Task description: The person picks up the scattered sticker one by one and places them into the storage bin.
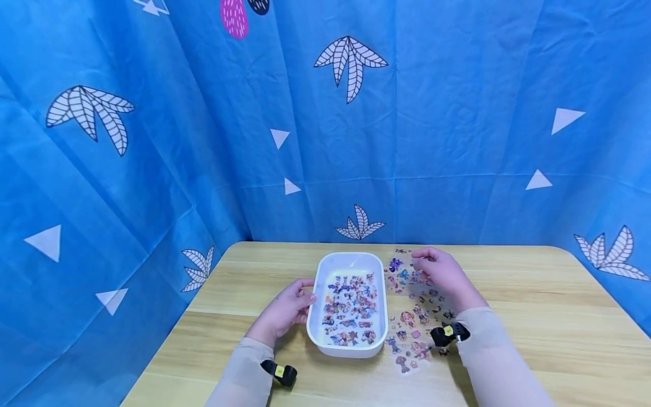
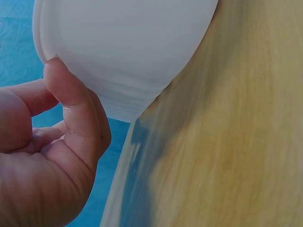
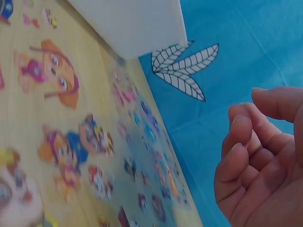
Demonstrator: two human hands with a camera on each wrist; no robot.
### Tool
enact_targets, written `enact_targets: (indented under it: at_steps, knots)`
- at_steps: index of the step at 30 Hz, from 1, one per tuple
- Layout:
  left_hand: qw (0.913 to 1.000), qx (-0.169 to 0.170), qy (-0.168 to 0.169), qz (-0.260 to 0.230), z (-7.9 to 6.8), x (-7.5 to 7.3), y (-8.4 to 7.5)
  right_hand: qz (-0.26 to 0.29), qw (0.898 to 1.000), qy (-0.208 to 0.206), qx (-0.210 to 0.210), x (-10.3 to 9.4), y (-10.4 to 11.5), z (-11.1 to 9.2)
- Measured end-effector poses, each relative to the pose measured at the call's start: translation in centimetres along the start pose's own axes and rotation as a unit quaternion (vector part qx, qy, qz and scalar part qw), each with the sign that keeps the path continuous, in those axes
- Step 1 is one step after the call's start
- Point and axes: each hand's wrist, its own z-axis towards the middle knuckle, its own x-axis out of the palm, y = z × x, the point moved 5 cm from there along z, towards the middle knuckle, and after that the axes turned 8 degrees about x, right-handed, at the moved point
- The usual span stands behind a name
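1. White plastic forms the tray [image 1: 348, 351], which is set near the middle of the wooden table [image 1: 549, 316], its far end close to the table's 12 o'clock edge.
2. At 9 o'clock, the tray's rim is gripped between the thumb and fingers of the left hand [image 1: 287, 308].
3. The right hand [image 1: 446, 274] is held at 2 o'clock from the tray, fingers loosely curled; nothing can be seen between thumb and fingertips.
4. Work is judged to be partway: many small colourful stickers [image 1: 348, 323] are spread across the tray's floor, while more figures on clear film [image 1: 408, 318] are left outside, from 1 to 5 o'clock. Whether those inside are loose or on film cannot be told.
5. Closest room is limited at 12 o'clock, where the table edge is backed by the blue curtain [image 1: 442, 124], and at 3 o'clock, where the film is nearly met by the tray's wall.
6. Wider bare wood is offered past the right hand at 3 o'clock, with some at 10 o'clock.
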Motion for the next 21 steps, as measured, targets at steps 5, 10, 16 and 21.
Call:
enact_targets:
  at_steps: [5,10,16,21]
  knots:
    - [1.0,0.001,0.0,0.003,0.1,-0.1,0.0,-0.019,1.0,0.008,-0.018,-1.0,-0.4,-0.4]
    - [1.0,-0.002,-0.001,0.007,0.0,-0.1,0.0,-0.041,0.999,0.01,-0.024,-2.2,-0.9,-0.8]
    - [1.0,0.001,-0.001,0.007,0.0,-0.2,0.1,-0.047,0.999,0.014,-0.02,-3.1,-1.4,-1.1]
    - [1.0,0.002,0.0,0.007,0.0,-0.1,0.1,-0.051,0.998,0.026,-0.016,-4.0,-2.3,-1.3]
